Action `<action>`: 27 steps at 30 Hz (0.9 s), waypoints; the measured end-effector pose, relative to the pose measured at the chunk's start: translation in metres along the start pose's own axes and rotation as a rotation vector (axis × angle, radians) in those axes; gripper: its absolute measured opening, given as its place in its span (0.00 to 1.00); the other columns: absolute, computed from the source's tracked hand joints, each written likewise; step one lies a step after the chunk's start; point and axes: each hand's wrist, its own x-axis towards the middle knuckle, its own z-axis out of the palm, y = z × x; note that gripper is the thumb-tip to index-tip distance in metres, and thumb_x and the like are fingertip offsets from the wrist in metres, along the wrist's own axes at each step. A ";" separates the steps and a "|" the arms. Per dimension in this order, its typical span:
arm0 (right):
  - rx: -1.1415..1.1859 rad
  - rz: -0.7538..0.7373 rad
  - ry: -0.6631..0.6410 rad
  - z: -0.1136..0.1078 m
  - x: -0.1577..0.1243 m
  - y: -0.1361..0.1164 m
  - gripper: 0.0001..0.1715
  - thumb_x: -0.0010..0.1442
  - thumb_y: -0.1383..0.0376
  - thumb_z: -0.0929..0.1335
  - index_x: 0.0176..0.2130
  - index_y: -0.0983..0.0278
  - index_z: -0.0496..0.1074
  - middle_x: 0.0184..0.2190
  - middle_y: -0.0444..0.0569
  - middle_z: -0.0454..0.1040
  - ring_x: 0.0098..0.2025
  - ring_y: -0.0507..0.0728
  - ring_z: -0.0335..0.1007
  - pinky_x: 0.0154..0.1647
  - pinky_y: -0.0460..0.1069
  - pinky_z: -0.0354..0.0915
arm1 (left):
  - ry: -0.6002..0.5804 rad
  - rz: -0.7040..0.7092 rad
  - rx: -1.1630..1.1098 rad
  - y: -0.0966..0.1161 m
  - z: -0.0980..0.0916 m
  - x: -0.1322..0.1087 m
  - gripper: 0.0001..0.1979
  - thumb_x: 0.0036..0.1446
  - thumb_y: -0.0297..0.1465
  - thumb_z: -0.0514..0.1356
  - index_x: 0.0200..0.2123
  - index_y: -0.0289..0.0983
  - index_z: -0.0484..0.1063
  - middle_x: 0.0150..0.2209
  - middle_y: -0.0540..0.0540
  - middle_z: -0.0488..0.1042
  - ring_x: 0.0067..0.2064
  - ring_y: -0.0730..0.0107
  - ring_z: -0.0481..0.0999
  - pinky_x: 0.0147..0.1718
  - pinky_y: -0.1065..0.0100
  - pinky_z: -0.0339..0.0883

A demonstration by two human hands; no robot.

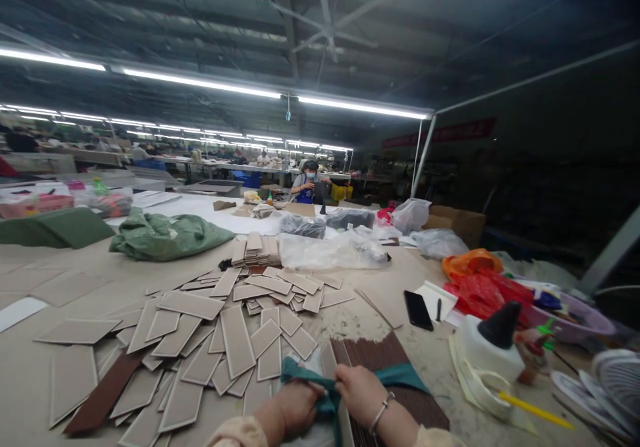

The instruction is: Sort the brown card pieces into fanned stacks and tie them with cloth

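Note:
At the bottom edge my left hand [295, 407] and my right hand [361, 392] are both closed on a teal cloth strip [327, 397], pinching it between them. The strip runs across a stack of dark brown ribbed panels [385, 360] lying under my right hand. A metal bracelet sits on my right wrist. Several beige rectangular cardboard pieces [235, 340] lie scattered to the left of my hands.
A black phone [418, 310], a white glue bottle with a black cone cap [493, 347] and a purple basin [575, 324] sit at right. A green bag [165, 236], clear plastic bags [330, 250] and stacked cardboard [256, 250] lie further back. A person works at a far table [306, 184].

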 end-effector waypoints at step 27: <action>0.421 0.136 0.062 0.012 0.000 0.007 0.09 0.61 0.66 0.62 0.31 0.62 0.70 0.20 0.41 0.68 0.26 0.51 0.65 0.30 0.45 0.53 | 0.838 -0.772 -1.907 0.065 0.009 0.007 0.16 0.61 0.38 0.50 0.33 0.33 0.72 0.32 0.41 0.76 0.33 0.67 0.76 0.32 0.66 0.71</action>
